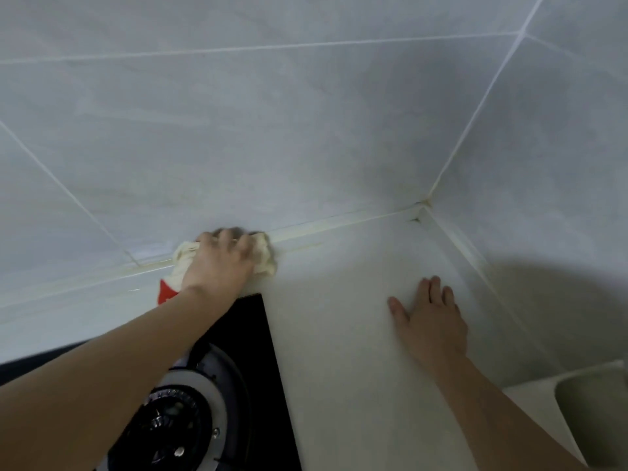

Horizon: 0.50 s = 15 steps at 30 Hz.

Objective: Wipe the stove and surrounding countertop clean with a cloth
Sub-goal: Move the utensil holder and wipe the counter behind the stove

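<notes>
Countertop [339,334] rear edge: left hand [221,263] bunches soft, limp cloth [263,254]; right hand [431,321] flat, fingers straight.

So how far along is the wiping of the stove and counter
Done: cannot tell; the countertop shows no obvious dirt. In hand: the left hand presses the cloth along the back edge by the wall, while the right hand rests flat. Left: probably the stove.
</notes>
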{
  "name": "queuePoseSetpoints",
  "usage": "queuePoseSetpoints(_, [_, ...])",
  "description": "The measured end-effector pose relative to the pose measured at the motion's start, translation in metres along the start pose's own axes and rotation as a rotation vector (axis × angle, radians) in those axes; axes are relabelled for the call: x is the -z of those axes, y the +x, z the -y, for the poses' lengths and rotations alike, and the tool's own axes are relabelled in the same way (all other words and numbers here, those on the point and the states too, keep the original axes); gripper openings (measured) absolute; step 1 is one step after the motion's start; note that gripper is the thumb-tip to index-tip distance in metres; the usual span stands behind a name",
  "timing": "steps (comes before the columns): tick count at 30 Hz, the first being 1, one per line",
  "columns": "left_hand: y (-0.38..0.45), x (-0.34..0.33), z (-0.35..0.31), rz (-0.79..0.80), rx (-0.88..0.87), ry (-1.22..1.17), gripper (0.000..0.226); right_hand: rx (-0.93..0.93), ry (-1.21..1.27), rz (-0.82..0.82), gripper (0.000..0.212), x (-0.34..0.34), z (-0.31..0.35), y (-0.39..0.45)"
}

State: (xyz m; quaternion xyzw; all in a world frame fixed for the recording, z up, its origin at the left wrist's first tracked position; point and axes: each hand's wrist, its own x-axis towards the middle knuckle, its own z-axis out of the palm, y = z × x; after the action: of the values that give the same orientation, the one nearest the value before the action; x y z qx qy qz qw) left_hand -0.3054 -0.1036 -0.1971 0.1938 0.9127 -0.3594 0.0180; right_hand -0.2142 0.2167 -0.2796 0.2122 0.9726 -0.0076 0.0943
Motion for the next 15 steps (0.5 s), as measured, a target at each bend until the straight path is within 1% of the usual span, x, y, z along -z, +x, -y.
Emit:
queuePoseSetpoints(3, [-0.014, -0.010, 0.009, 0.069, 0.076, -0.074, 0.054, -0.001, 0.004, 0.017, 0.089, 0.007, 0.002, -0.001])
queuePoseSetpoints(5, [-0.016, -0.012, 0.007, 0.080, 0.129, -0.159, 0.065, -0.003, 0.002, 0.017, 0.089, 0.006, 0.002, -0.002])
queuePoseSetpoints(7, [-0.013, -0.008, 0.005, 0.056, 0.168, -0.271, 0.074, -0.008, -0.011, 0.004, 0.089, 0.006, 0.005, -0.002])
queuePoseSetpoints(10, [0.008, 0.016, -0.019, -0.061, 0.158, -0.410, 0.075, -0.010, -0.015, 0.015, 0.089, 0.001, 0.003, -0.001])
queuePoseSetpoints(15, [0.057, 0.084, -0.093, -0.309, -0.045, -0.493, 0.062, -0.004, -0.025, 0.000, 0.089, -0.004, 0.000, -0.001])
